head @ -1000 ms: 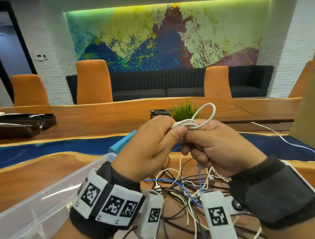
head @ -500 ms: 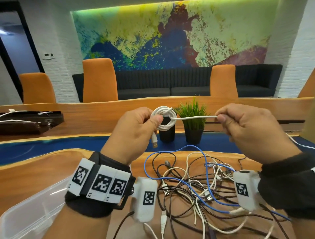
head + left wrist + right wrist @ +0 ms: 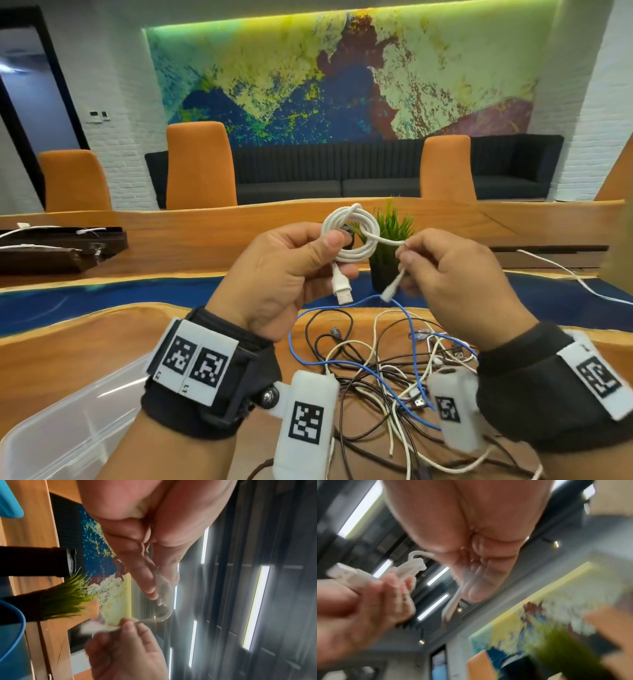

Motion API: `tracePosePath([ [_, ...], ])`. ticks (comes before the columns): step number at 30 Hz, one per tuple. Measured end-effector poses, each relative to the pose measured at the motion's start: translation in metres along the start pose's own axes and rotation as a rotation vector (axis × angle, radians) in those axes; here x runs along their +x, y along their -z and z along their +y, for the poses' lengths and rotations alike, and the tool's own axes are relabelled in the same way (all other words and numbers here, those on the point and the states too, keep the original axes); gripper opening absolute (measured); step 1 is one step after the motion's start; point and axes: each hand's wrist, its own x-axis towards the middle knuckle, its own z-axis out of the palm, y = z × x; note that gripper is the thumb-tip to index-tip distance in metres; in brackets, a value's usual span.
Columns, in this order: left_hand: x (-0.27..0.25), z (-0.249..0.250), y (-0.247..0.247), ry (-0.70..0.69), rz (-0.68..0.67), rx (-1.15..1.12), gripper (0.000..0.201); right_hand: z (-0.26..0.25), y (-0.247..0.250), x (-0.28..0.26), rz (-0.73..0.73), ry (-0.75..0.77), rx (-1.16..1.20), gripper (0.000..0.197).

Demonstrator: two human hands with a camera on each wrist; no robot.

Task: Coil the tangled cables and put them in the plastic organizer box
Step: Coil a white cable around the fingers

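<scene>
L hand (image 3: 284, 270) raised, pinching white coil (image 3: 351, 236); R hand (image 3: 455, 277) fingers seemingly pinch its tail.

A cable tangle (image 3: 387, 370) is lying on the table (image 3: 85, 346) near its front edge, below both raised hands. An organizer box (image 3: 68, 428) is sitting at the front left corner, and a potted plant (image 3: 390, 246) is standing behind the tangle.
</scene>
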Motion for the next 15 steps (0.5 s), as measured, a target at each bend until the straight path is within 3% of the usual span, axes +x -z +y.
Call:
tracePosePath([
  [3, -0.001, -0.005, -0.006, 0.002, -0.042, 0.018, 0.020, -0.013, -0.008, 0.000, 0.116, -0.284, 0.733, 0.010],
  [6, 0.000, -0.007, -0.009, -0.020, -0.026, 0.084, 0.028, -0.021, -0.008, -0.002, 0.106, -0.402, 1.157, 0.010],
  [10, 0.001, -0.009, -0.006, -0.071, 0.041, 0.179, 0.024, -0.021, -0.007, -0.001, 0.053, -0.461, 1.354, 0.012],
  [15, 0.002, -0.010, -0.002, -0.053, 0.012, 0.136, 0.021, -0.023, -0.006, -0.003, -0.075, -0.446, 1.372, 0.016],
])
